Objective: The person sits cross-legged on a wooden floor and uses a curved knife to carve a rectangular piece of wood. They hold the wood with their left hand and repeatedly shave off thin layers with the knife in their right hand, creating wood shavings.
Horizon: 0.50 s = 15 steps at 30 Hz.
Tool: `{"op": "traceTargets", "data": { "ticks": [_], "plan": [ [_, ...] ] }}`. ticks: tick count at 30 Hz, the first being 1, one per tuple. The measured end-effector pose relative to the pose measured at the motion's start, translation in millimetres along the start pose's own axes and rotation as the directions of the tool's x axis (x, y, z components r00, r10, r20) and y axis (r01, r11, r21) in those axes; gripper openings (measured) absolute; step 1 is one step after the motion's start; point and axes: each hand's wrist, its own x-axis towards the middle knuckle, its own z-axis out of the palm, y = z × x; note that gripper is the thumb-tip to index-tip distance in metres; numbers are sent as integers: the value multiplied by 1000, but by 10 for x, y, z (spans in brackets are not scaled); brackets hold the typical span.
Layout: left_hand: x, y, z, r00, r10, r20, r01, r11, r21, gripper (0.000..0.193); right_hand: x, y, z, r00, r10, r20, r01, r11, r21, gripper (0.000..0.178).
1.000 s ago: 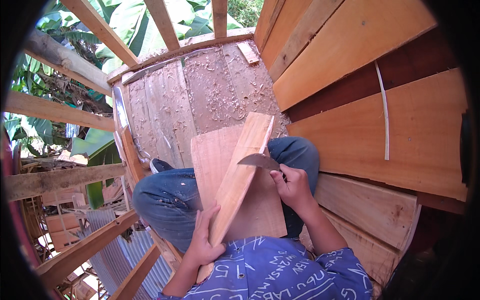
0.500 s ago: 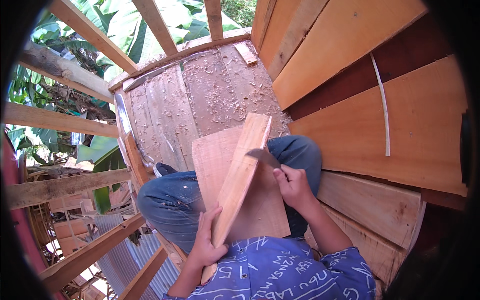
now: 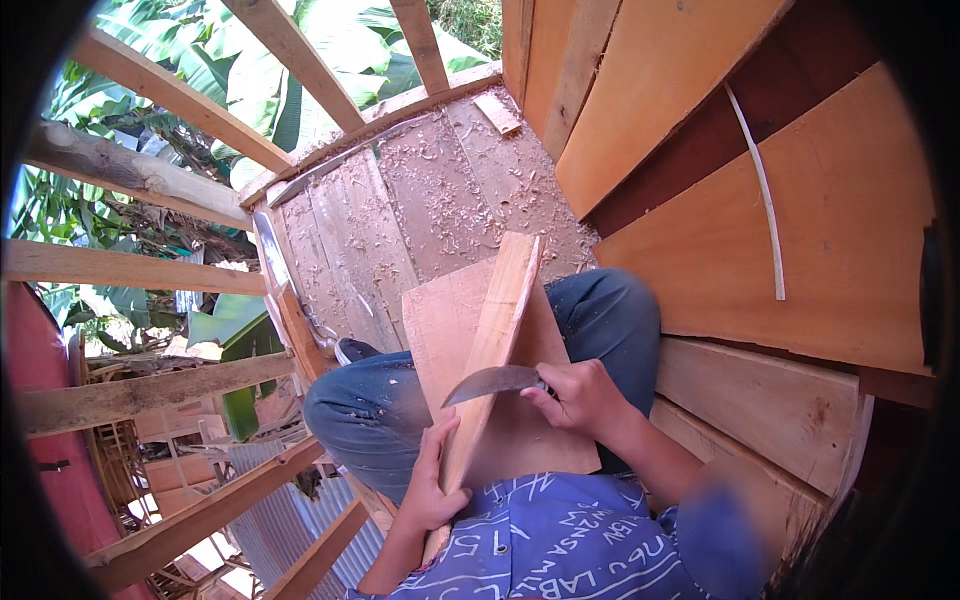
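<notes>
My left hand (image 3: 434, 484) grips the near end of a narrow wooden plank (image 3: 503, 317), thumb on one side and fingers on the other. The plank tilts up away from me, propped over a wide wooden board (image 3: 436, 318) lying across my lap. My right hand (image 3: 576, 393) is closed around the handle of a curved knife (image 3: 490, 381). Its dark blade lies across the plank's edge, with the tip pointing left, just above my left fingers. Most of the handle is hidden in my fist.
Wood shavings are scattered over the plank floor (image 3: 385, 215) ahead, with a small wood offcut (image 3: 497, 113) at the far end. Wooden rails (image 3: 140, 265) stand to the left. Wide orange-brown boards (image 3: 800, 220) line the right side, a thin white strip (image 3: 762, 190) against them.
My right hand and the knife have come down along the plank toward my left hand. The blade now points left across the edge. The view has shifted slightly.
</notes>
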Motion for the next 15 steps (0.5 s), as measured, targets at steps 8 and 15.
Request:
{"op": "traceTargets", "data": {
  "ticks": [8, 15],
  "plan": [
    [-21, -77, -90, 999, 6, 41, -4, 999, -39, 96, 340, 261, 103, 962, 218, -162, -158, 935, 318, 43],
    [10, 103, -314, 975, -111, 194, 117, 993, -17, 95, 313, 397, 195, 973, 202, -111, -139, 897, 419, 44]
  ]
}}
